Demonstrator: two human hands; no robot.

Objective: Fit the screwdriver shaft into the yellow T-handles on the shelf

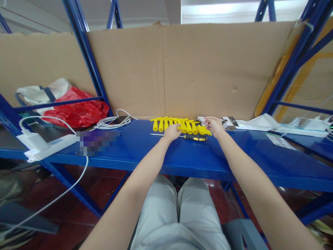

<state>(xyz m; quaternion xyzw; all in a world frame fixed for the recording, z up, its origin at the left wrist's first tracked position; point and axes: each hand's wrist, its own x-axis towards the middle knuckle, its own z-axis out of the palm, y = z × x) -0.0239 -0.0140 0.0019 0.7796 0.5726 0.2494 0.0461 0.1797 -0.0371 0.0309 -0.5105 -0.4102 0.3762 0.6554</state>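
Observation:
Several yellow T-shaped plastic pieces (161,124) with hollow round ends lie in a row near the back of the blue shelf top. My left hand (171,132) is closed at the front of this row, its fingertips on a yellow plastic piece. Smaller flat yellow pieces (204,130) lie at the row's right end. My right hand (213,125) has its fingers apart, beside small pale and dark parts (201,120) that it partly covers. Lying in front of the row is a screwdriver (195,138) with a black and yellow handle, its shaft pointing left and partly behind my left hand.
Cardboard (208,69) stands along the back between blue posts. To the left are a red plastic bag (76,107), a coiled white cable (111,122) and a power strip (56,146). White packaging (260,123) and a printed card (281,141) lie to the right.

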